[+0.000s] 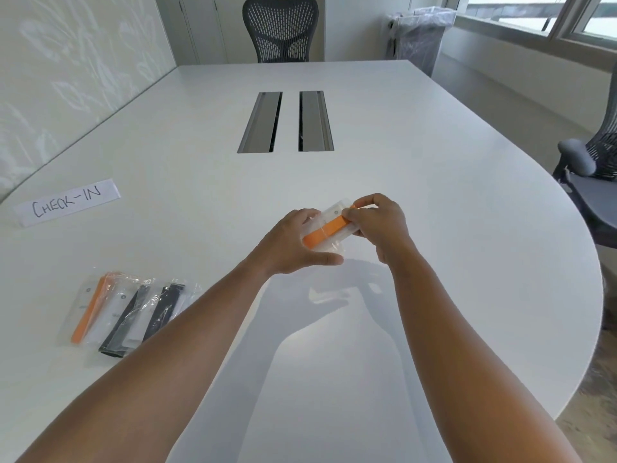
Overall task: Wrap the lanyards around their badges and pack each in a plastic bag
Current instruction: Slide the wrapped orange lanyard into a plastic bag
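Above the middle of the white table (434,228) I hold a clear plastic bag (329,245) with a white badge and its orange lanyard (325,231) wrapped around it. My left hand (293,245) grips the bag's near end, thumb underneath. My right hand (377,222) pinches the far end of the bag at the orange band. Three packed bags (127,312) lie at the near left: one with an orange lanyard, two with black lanyards.
A paper sign reading "CHECK-IN" (66,202) lies at the left. Two cable slots (287,121) sit in the table's middle. Office chairs stand at the far end (280,28) and the right (594,182). A lined bin (420,38) is by the window.
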Available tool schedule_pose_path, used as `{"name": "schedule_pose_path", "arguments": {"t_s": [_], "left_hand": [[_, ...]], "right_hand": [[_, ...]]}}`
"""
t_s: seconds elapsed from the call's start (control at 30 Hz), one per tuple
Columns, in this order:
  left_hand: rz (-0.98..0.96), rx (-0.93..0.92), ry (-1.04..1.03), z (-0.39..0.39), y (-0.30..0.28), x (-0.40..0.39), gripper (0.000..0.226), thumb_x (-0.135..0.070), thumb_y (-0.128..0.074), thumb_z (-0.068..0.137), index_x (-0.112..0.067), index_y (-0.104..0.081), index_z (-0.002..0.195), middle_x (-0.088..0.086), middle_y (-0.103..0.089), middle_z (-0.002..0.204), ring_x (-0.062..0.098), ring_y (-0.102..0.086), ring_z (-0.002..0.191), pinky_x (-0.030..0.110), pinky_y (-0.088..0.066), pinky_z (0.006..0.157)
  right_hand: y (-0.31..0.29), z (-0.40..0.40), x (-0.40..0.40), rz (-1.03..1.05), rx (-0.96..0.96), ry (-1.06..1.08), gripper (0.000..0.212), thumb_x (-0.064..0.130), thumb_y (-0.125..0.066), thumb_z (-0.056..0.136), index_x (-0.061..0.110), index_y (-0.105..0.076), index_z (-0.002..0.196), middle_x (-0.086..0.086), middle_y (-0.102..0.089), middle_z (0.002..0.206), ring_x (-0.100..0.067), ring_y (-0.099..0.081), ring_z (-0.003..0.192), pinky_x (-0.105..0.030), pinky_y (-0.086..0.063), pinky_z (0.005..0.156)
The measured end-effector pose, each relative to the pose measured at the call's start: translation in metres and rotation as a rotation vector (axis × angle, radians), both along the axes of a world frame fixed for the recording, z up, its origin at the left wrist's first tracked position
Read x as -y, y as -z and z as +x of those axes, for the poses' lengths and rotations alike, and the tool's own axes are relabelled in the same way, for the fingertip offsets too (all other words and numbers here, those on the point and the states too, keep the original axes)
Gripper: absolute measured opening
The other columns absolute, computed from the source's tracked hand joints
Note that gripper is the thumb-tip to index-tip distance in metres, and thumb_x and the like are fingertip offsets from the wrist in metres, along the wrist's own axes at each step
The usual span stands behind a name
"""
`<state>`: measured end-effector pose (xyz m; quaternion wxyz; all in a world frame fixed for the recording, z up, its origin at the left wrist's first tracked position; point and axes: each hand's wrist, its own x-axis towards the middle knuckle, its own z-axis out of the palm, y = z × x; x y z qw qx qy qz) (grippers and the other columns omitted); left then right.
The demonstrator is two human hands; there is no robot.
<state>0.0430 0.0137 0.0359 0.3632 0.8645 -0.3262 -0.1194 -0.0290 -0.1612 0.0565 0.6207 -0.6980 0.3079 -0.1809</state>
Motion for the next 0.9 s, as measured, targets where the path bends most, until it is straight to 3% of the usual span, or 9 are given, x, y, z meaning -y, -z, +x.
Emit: {"name": "schedule_pose_path", "arguments": {"t_s": [0.07, 0.2, 0.3, 0.4, 0.47, 0.73, 0.9], "left_hand": [[-0.119, -0.182, -0.017, 0.000, -0.006, 0.000, 0.091, -0.068, -0.083, 0.059, -0.031, -0.052, 0.137, -0.014, -0.061, 0.122, 0.006, -0.061, 0.110, 0.025, -0.052, 0.085], [-0.335, -0.433, -0.027, 0.007, -0.008, 0.001, 0.035, -0.041, -0.067, 0.095, -0.014, -0.070, 0.118, 0.001, -0.074, 0.107, 0.018, -0.071, 0.097, 0.037, -0.059, 0.090], [-0.407, -0.509, -0.073, 0.009, -0.010, 0.001, 0.032, -0.037, -0.061, 0.099, -0.011, -0.073, 0.116, 0.003, -0.076, 0.107, 0.020, -0.072, 0.098, 0.031, -0.060, 0.084], [-0.471, -0.540, -0.125, 0.009, -0.009, 0.004, 0.027, -0.036, -0.063, 0.098, -0.015, -0.074, 0.111, 0.007, -0.075, 0.113, 0.025, -0.070, 0.104, 0.041, -0.058, 0.094], [-0.546, -0.558, -0.166, 0.008, -0.010, 0.006, 0.018, -0.032, -0.065, 0.097, -0.019, -0.076, 0.103, 0.004, -0.076, 0.107, 0.022, -0.069, 0.098, 0.044, -0.053, 0.098], [-0.763, -0.578, -0.306, 0.006, -0.011, 0.014, 0.011, -0.033, -0.073, 0.091, -0.025, -0.078, 0.096, -0.009, -0.078, 0.098, 0.013, -0.070, 0.090, 0.028, -0.055, 0.079], [-0.889, -0.600, -0.301, 0.003, -0.010, 0.014, 0.011, -0.026, -0.071, 0.093, -0.021, -0.077, 0.100, -0.005, -0.077, 0.100, 0.013, -0.070, 0.090, 0.031, -0.058, 0.081]], "right_hand": [[-0.004, -0.001, 0.001, -0.035, 0.003, -0.029, 0.017, 0.017, -0.078, 0.078, 0.016, -0.063, 0.088, -0.009, -0.073, 0.092, -0.026, -0.073, 0.087, -0.045, -0.061, 0.082], [-0.015, -0.003, 0.004, -0.134, 0.020, -0.147, 0.017, 0.016, -0.078, 0.080, 0.017, -0.063, 0.087, -0.009, -0.073, 0.095, -0.029, -0.071, 0.093, -0.049, -0.059, 0.086], [-0.021, -0.004, 0.003, -0.241, 0.034, -0.220, 0.017, 0.016, -0.079, 0.081, 0.017, -0.063, 0.088, -0.008, -0.074, 0.096, -0.028, -0.070, 0.093, -0.042, -0.059, 0.084], [-0.024, -0.004, -0.001, -0.315, 0.040, -0.258, 0.018, 0.017, -0.079, 0.080, 0.021, -0.063, 0.085, -0.003, -0.075, 0.095, -0.017, -0.067, 0.083, -0.026, -0.050, 0.064], [-0.024, -0.004, -0.004, -0.335, 0.041, -0.274, 0.018, 0.019, -0.080, 0.080, 0.024, -0.063, 0.083, 0.001, -0.076, 0.095, -0.014, -0.067, 0.083, -0.019, -0.044, 0.061], [-0.028, -0.006, -0.007, -0.287, 0.060, -0.337, 0.015, 0.020, -0.084, 0.077, 0.018, -0.069, 0.082, 0.001, -0.077, 0.092, -0.013, -0.067, 0.080, -0.026, -0.047, 0.064], [-0.032, -0.007, -0.006, -0.310, 0.038, -0.380, 0.013, 0.035, -0.081, 0.080, 0.024, -0.074, 0.080, 0.015, -0.069, 0.070, 0.003, -0.052, 0.054, -0.011, -0.036, 0.046]]}}
